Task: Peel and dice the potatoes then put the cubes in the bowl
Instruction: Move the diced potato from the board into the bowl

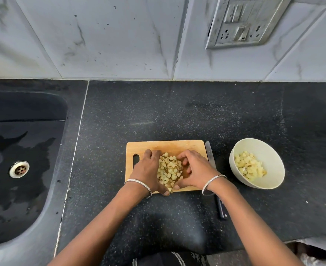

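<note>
A pile of pale diced potato cubes point(169, 167) lies in the middle of a wooden cutting board point(166, 145). My left hand point(147, 169) cups the pile from its left side, and my right hand point(195, 169) cups it from the right. The fingers of both hands curl round the far end of the pile and the thumbs nearly meet at the near end. To the right of the board stands a white bowl point(273, 160) that holds more potato cubes point(249, 167).
A knife point(209, 150) with a black handle lies on the dark counter along the board's right edge, partly under my right wrist. A wet black sink point(24, 131) with a drain point(19, 169) is at the left. A tiled wall with a switch plate point(242, 22) rises behind.
</note>
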Motion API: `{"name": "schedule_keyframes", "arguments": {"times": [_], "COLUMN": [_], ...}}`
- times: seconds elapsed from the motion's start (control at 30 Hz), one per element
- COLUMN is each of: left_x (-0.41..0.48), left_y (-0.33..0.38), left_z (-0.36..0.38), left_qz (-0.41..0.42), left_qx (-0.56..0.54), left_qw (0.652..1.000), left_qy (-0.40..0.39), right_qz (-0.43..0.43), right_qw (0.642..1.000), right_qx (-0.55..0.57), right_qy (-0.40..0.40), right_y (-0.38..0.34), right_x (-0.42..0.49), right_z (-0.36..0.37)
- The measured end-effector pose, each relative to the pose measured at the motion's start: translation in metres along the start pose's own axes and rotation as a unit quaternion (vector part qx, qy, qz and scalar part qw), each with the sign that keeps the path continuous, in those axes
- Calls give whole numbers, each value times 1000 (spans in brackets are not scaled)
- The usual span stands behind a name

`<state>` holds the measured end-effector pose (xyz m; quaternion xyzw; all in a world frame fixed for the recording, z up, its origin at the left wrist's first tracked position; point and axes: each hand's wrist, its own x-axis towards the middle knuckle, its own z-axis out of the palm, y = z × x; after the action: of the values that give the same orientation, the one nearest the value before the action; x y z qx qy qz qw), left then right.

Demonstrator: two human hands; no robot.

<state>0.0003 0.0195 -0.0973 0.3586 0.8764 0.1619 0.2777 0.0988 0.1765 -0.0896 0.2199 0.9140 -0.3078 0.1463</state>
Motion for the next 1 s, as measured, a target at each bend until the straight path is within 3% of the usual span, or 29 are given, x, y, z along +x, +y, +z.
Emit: {"name": "schedule_keyframes", "arguments": {"times": [0.1,0.47,1.0], "left_x": [2,13,23], "left_y": [9,12,21], "left_z": [2,1,-26], "left_qz": [-6,8,-6], "left_qx": [32,-23,-103], "left_qw": [999,1000,993], "left_qy": [-12,-4,-62], "right_qz": [-10,-7,50], "right_qw": [999,998,989], "right_qx": [-45,-62,136], "right_qy": [0,-13,-14], "right_y": [-11,-23,-13], "right_x": [2,8,8], "right_z": [7,8,-10]}}
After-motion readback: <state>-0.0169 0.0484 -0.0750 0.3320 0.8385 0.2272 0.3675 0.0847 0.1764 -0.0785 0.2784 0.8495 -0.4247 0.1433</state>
